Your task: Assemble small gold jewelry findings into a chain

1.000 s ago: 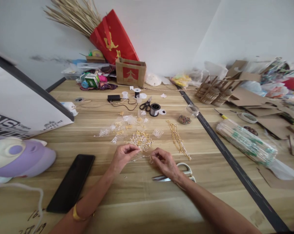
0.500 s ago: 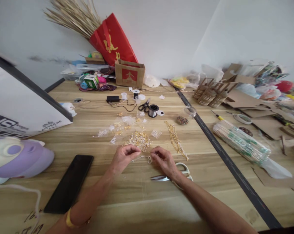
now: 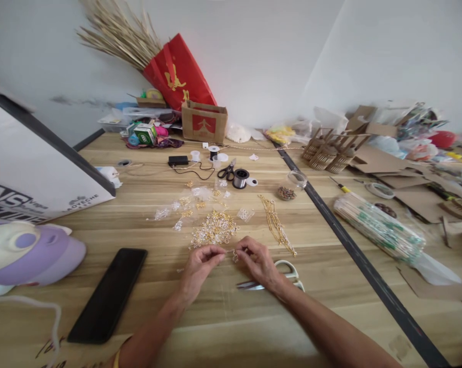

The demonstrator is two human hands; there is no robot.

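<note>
Thumb and fingers of my left hand (image 3: 202, 266) are pinched together on a thin silvery chain (image 3: 229, 251). The chain spans the small gap to my right hand (image 3: 256, 259), which pinches its other part, with small rings hanging beside the fingertips. Just beyond my hands lies a pile of gold and silver findings (image 3: 215, 227). White-handled scissors (image 3: 288, 271) rest partly under my right wrist, blades pointing left. Gold chains (image 3: 275, 225) lie to the right of the pile. A small clear bag of rings (image 3: 245, 213) is behind my right hand.
A black phone (image 3: 108, 295) lies left of my left forearm. Farther back are a wire spool (image 3: 240, 178), black scissors (image 3: 226, 173) and a tipped jar of beads (image 3: 286, 192). A wrapped bundle of sticks (image 3: 380, 225) is at right, a white box (image 3: 35, 168) at left.
My left hand has moved slightly down and nearer my right hand, and the chain is now lifted between the fingertips. The whole view has shifted a little.
</note>
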